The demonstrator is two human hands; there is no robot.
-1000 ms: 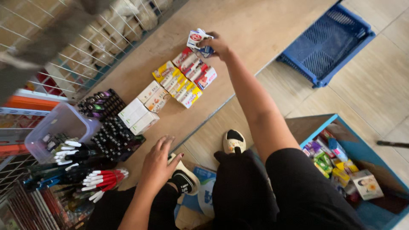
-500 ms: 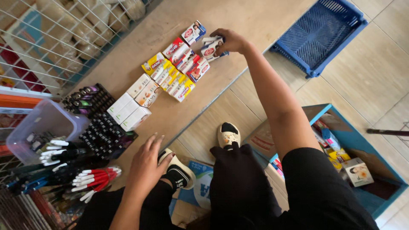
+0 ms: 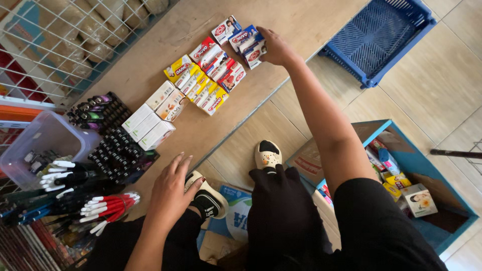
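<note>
My right hand (image 3: 275, 49) reaches far across a low wooden shelf (image 3: 150, 55) and grips a small blue, white and red soap box (image 3: 252, 50) at the end of a row of similar boxes (image 3: 236, 36). Beside it lie red soap boxes (image 3: 223, 70), then yellow ones (image 3: 193, 80), then white cartons (image 3: 150, 123). My left hand (image 3: 173, 184) rests flat on the shelf's front edge with its fingers spread, holding nothing, just above my shoe (image 3: 206, 193).
A black tray of lighters (image 3: 118, 148), a clear plastic tub (image 3: 42, 143) and bundles of pens (image 3: 108, 206) sit at the left. A wire grid (image 3: 55, 45) backs the shelf. A blue basket (image 3: 376, 35) lies on the tiled floor; an open carton (image 3: 442, 200) of goods is at right.
My right hand has carried the soap box down to the row's end and set it against the other boxes. The view has shifted; my left hand stays planted.
</note>
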